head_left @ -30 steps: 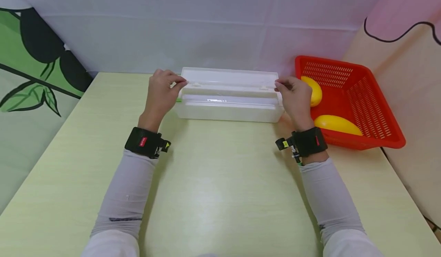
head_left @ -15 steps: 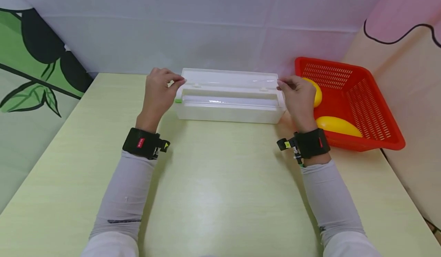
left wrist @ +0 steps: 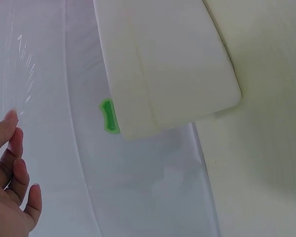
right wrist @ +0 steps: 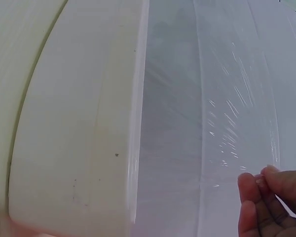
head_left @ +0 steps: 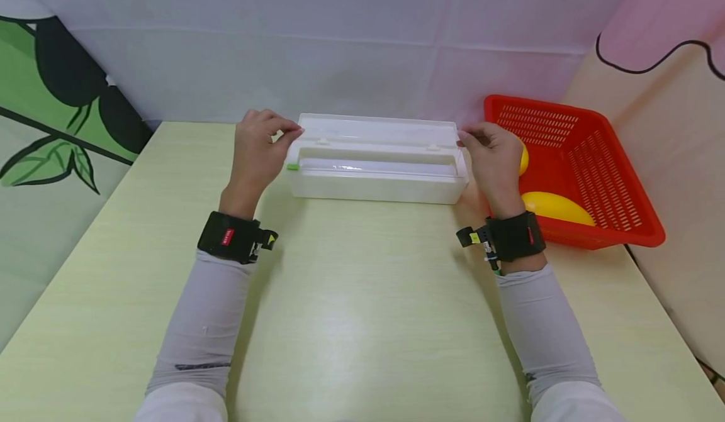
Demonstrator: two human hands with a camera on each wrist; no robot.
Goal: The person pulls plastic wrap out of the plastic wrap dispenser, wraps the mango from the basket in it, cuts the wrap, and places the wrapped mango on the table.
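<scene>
Pinching clear film (right wrist: 229,118), your left hand (head_left: 260,148) and right hand (head_left: 494,158) are near opposite ends of a long white box (head_left: 376,189). Your left fingers (left wrist: 17,140) grip the film's edge between thumb and index, with the others bent loosely below; your right fingers pinch it narrowly too. Creases and glints fan out from your fingertips, though the film is hard to trace from the head view. The box sits on the counter (head_left: 362,296), its lid (head_left: 376,126) open at the back and a pale roll (head_left: 376,167) showing inside. A green piece (left wrist: 108,116) juts from its left end. Beside your right hand, a red basket (head_left: 557,164) holds two yellow objects (head_left: 557,208), one partly hidden behind that hand.
</scene>
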